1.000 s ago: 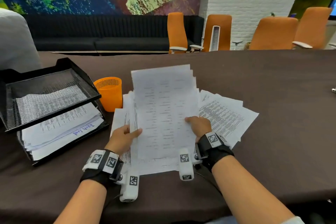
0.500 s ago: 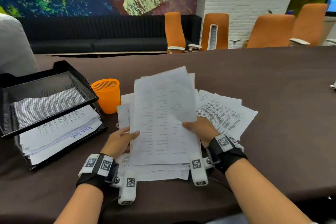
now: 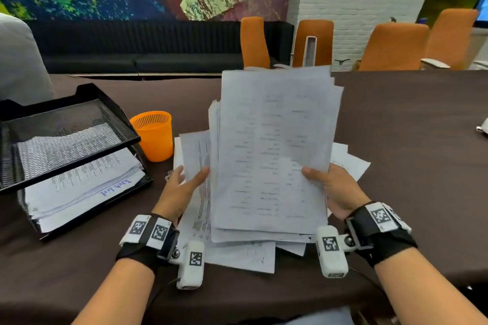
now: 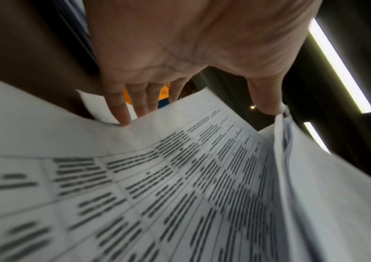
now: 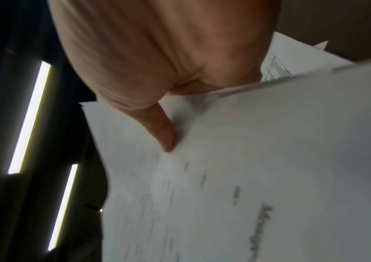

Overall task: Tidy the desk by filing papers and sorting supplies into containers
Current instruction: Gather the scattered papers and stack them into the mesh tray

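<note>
A thick stack of printed papers stands tilted up off the brown table, held at both side edges. My left hand pinches the left edge: its thumb lies on the front, and its fingers reach behind a sheet with table text. On the right edge my right hand grips the stack with its thumb pressed on the top page. More loose sheets lie on the table below. A black two-tier mesh tray at the left holds papers in its lower tier.
An orange mesh cup stands between the tray and the papers. A few sheets stick out to the right of the stack. Bare brown table stretches right, with a small white object at its edge. Orange chairs line the far side.
Both hands have gathered the top sheets and raised the stack from flat on the table to nearly upright. Some sheets stayed behind on the table.
</note>
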